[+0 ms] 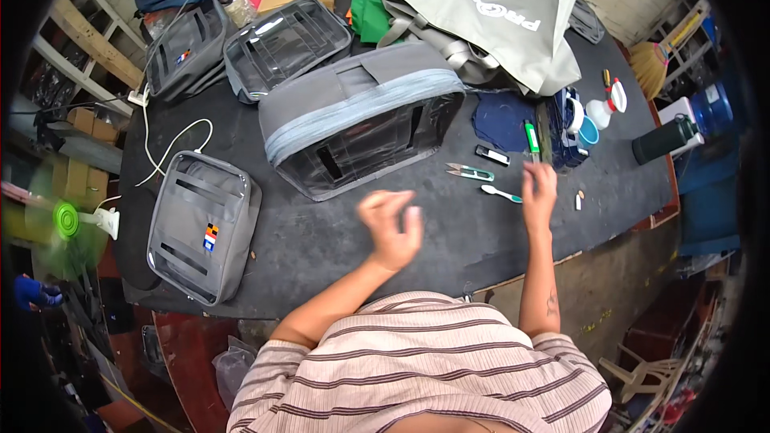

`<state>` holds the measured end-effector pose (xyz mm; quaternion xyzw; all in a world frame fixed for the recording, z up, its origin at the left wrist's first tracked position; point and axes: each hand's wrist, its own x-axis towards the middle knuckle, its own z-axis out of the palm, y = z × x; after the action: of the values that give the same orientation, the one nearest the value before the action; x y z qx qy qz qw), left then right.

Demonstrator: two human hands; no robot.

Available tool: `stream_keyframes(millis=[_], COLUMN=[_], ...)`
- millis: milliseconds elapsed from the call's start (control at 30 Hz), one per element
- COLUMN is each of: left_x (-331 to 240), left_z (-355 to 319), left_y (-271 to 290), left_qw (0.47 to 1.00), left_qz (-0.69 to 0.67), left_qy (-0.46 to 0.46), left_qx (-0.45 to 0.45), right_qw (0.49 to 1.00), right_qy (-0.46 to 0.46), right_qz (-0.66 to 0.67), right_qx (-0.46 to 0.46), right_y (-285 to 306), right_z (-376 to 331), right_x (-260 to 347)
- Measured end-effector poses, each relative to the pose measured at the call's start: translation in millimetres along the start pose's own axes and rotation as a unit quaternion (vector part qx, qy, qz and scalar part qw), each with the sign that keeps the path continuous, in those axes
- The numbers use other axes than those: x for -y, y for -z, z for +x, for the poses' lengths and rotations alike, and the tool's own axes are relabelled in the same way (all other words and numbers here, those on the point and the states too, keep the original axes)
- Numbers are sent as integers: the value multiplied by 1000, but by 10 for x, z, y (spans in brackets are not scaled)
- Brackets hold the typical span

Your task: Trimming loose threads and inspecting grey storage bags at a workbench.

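Observation:
My left hand (pixel 391 228) is over the black table with its fingers bent and the thumb apart. It holds nothing. Just beyond it stands a large grey bag (pixel 361 116) with a clear front panel and a light blue zipper band, tilted on its base. My right hand (pixel 541 192) stretches forward, its fingertips at the lower end of a green-handled tool (pixel 531 136) that looks like a cutter; no grip on it shows. Left of that hand lie a white and green toothbrush (pixel 501 193), green thread snips (pixel 471 172) and a small black item (pixel 492 155).
A smaller grey clear-panel bag (pixel 200 228) lies at the left, with two more (pixel 287 46) behind. Grey tote bags (pixel 489 20) fill the back. A spray bottle (pixel 607 104), teal cup (pixel 589 133) and dark bottle (pixel 664 139) stand right. A white cord (pixel 146 140) and fan (pixel 67 219) are left.

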<state>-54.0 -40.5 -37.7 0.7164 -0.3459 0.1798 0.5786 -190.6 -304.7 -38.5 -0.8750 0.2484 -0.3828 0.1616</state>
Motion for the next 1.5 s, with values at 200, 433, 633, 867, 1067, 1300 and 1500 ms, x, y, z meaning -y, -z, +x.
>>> stream_keyframes(millis=[200,433,633,867,1067,1300,1500], left_x=[740,803,176,208,291,506,406], left_z=[180,765,1638,1701,1004,1052,1110], left_y=[850,942,1071,823,445,587,646], left_qw=[958,982,989,992,939,917,881], left_qz=[119,107,110,17,-253,-303,-369], left_qy=[231,126,96,-1,230,256,295], left_qx=[-121,-93,-33,-127,-39,-47,-13], right_qw=[966,962,962,960,963,934,941], right_qy=[-39,-124,183,129,146,101,34], right_qz=[-119,229,123,242,221,307,313], right_qx=[225,78,162,56,41,152,122], right_y=[-590,-570,-560,-1154,-1211,-1048,-1011], right_z=[503,540,280,76,3,-17,150], right_x=[72,642,1612,1772,1899,2135,2265])
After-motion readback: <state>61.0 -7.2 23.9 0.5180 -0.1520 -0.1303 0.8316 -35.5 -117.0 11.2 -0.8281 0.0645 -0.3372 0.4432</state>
